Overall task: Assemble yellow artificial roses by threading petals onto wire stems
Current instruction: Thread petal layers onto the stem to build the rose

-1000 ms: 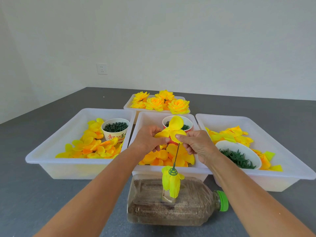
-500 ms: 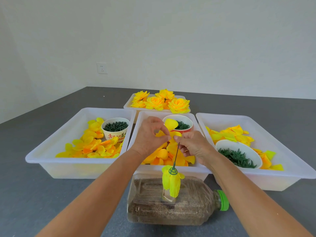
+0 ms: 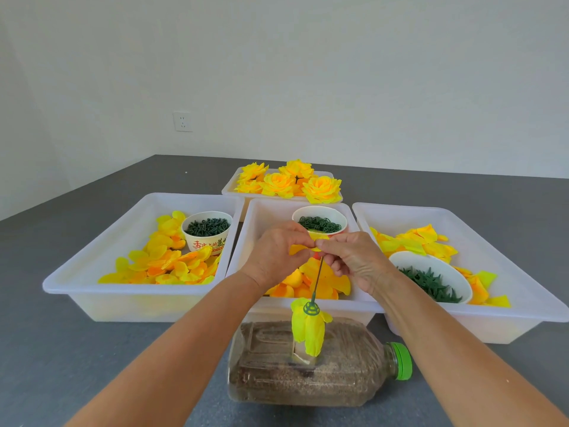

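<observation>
Pinching a yellow petal piece [image 3: 303, 248] between my left hand [image 3: 277, 257] and right hand [image 3: 354, 260], I hold it atop the green wire stem [image 3: 317, 280] above the sand-filled bottle [image 3: 308, 374] at the table's near edge.

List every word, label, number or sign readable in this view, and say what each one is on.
Paper cup in the left bin: red and green Chinese characters printed on its side, too blurred and partly hidden by petals to quote reliably.
Red cup in the middle bin: no print visible.
White bowl, plastic bottle with green cap, wall socket: no readable text.
</observation>
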Demonstrator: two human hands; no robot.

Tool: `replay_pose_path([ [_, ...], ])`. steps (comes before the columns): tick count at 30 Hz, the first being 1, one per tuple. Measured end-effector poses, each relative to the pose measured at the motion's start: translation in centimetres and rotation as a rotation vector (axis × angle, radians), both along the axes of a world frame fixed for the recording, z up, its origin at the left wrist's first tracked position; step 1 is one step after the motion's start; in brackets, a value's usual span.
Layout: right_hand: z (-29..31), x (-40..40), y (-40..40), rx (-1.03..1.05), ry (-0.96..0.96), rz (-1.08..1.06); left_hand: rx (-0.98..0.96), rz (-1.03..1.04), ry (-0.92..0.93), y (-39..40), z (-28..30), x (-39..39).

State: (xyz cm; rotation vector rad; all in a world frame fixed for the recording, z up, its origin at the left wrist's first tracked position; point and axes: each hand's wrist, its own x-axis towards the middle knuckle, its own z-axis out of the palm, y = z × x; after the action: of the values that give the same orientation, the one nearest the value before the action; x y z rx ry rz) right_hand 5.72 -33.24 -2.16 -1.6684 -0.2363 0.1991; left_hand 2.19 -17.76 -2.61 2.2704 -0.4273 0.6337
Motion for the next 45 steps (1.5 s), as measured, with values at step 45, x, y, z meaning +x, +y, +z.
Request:
replay_pose_path([
  [45, 2.5, -2.6, 0.5, 0.289, -0.14, 0.121, -0.82, -0.172, 0.398, 1.1, 3.2, -2.3],
])
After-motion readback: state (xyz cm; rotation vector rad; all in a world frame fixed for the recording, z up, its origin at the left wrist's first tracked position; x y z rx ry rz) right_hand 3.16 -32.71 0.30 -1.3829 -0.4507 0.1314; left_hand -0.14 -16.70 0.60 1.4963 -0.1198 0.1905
